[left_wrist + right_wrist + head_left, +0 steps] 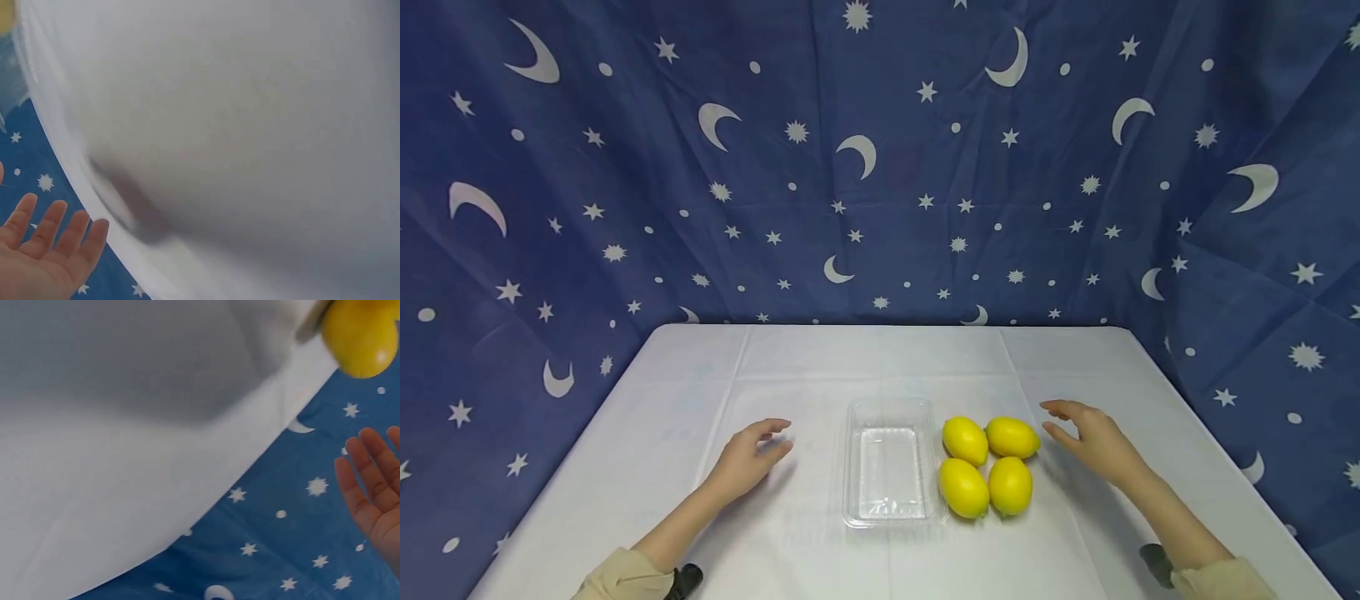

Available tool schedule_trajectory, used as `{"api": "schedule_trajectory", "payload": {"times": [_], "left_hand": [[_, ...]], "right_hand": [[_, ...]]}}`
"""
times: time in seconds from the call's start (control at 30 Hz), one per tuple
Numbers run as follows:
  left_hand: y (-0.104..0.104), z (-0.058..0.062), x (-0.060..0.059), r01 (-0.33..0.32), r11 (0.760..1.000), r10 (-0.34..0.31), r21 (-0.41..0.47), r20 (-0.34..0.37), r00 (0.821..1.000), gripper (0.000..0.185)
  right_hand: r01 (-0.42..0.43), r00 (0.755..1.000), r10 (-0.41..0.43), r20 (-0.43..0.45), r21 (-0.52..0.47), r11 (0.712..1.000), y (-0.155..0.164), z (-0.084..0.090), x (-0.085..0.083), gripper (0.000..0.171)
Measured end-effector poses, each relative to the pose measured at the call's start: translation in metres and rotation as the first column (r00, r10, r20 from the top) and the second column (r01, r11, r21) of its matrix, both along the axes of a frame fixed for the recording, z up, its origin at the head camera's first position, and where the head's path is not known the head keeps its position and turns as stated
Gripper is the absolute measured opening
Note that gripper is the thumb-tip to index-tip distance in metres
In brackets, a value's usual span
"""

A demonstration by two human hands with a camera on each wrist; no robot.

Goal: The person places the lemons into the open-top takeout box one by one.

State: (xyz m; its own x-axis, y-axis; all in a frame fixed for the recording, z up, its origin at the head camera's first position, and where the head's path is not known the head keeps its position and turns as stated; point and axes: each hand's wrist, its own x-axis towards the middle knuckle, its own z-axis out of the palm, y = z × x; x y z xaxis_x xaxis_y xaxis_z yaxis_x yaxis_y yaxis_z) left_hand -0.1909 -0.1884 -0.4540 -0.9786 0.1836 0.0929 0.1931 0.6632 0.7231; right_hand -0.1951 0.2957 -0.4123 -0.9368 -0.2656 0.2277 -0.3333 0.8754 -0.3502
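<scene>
Several yellow lemons lie in a tight cluster on the white table, just right of a clear plastic tray that holds nothing. My right hand hovers open a little right of the lemons, fingers relaxed and apart from them. Left of the tray my left hand is open too, fingers loosely bent, holding nothing. The left wrist view shows straight fingers beside the table. In the right wrist view, fingers and one lemon appear.
A blue cloth with white moons and stars hangs behind and around the table. The table's far edge runs just under the cloth. Beige sleeves show at the bottom corners.
</scene>
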Motion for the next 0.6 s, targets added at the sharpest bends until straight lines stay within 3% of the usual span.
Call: {"api": "schedule_trajectory", "payload": {"times": [0.37, 0.5, 0.6], "left_hand": [[0.017, 0.004, 0.008, 0.010, 0.985, -0.025, 0.169, 0.087, 0.996, 0.036], [0.025, 0.004, 0.009, 0.002, 0.965, -0.044, 0.264, 0.153, 0.987, 0.037], [0.032, 0.004, 0.013, -0.020, 0.937, -0.072, 0.349, 0.247, 0.966, 0.041]], "right_hand": [[-0.044, 0.999, 0.044, 0.005, 0.001, 0.999, -0.028, 0.012, 0.013, 0.032], [-0.065, 0.998, 0.065, 0.027, 0.005, 0.998, -0.039, 0.016, 0.017, 0.032], [-0.082, 0.995, 0.082, 0.057, 0.010, 0.997, -0.047, 0.018, 0.021, 0.031]]}}
